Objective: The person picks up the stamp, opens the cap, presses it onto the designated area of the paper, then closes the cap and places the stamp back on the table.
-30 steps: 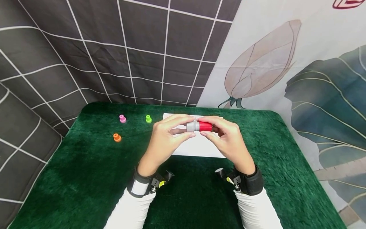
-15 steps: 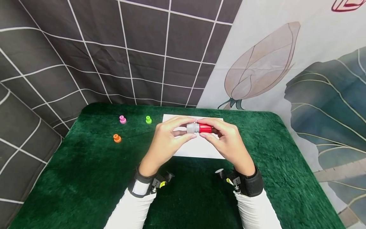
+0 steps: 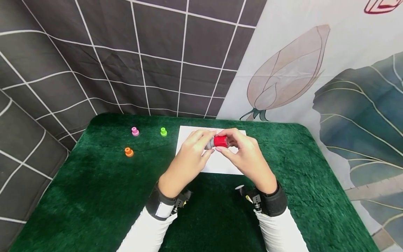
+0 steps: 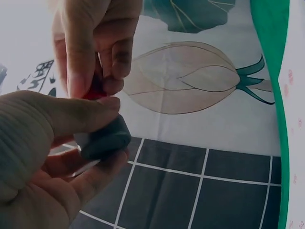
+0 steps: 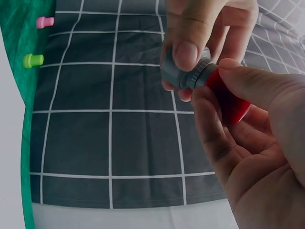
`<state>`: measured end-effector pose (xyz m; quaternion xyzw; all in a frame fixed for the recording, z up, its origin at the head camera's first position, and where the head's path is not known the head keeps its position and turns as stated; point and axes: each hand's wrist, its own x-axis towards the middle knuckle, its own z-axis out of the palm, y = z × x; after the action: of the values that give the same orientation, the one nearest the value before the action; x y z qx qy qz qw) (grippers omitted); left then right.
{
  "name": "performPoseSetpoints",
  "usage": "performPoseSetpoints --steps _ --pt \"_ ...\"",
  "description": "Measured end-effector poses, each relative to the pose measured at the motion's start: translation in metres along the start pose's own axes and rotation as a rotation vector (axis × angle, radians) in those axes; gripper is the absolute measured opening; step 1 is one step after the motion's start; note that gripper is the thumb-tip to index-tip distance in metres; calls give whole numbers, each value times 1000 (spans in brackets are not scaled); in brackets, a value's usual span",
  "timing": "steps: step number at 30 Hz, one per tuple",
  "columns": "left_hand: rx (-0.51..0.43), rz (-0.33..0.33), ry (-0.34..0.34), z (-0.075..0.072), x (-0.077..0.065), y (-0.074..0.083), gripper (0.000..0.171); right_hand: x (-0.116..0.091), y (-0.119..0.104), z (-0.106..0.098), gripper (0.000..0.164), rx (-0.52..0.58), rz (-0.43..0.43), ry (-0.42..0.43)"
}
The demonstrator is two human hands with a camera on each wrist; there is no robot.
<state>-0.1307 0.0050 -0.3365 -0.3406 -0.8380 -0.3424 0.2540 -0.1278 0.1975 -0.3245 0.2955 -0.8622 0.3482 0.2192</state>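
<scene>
Fingers of both hands pinch the red-grey connector [image 3: 218,141]

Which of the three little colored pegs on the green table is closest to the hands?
The green peg. It stands just left of the white paper, nearest the left hand. The pink peg and orange peg sit farther left.

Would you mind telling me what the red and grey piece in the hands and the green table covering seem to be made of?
The red and grey piece, pinched between the left hand and right hand, looks like moulded plastic: solid colours, smooth matt red half, fine ridges round the grey half. The green table covering looks like plush, velvety fabric, with a soft nap that shades unevenly.
</scene>
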Motion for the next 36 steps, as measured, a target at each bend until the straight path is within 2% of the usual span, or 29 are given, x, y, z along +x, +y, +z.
performPoseSetpoints --steps 4,8,12,15,20,23,27,32,36 --pt "56 -21 -9 3 -2 -2 43 1 1 5 37 -3 -14 -12" --pt "70 -63 -15 1 -4 -7 41 2 2 9 39 7 -33 -41" --pt "34 -150 4 -3 -7 -18 38 2 3 9 47 80 -2 -106" --pt "7 -229 40 -5 -13 -31 37 1 6 9 51 116 47 -159" --pt "-29 -346 75 -10 -26 -59 40 -1 17 10 50 52 113 -237" --pt "-58 -442 74 -11 -35 -80 40 -3 28 10 50 19 143 -282" --pt "-48 -564 31 -14 -48 -106 40 -9 42 9 47 -16 155 -339" --pt "-19 -638 -28 -20 -59 -131 39 -18 55 5 44 -39 184 -365" --pt "12 -649 -48 -23 -66 -144 37 -26 63 0 43 -32 250 -375"
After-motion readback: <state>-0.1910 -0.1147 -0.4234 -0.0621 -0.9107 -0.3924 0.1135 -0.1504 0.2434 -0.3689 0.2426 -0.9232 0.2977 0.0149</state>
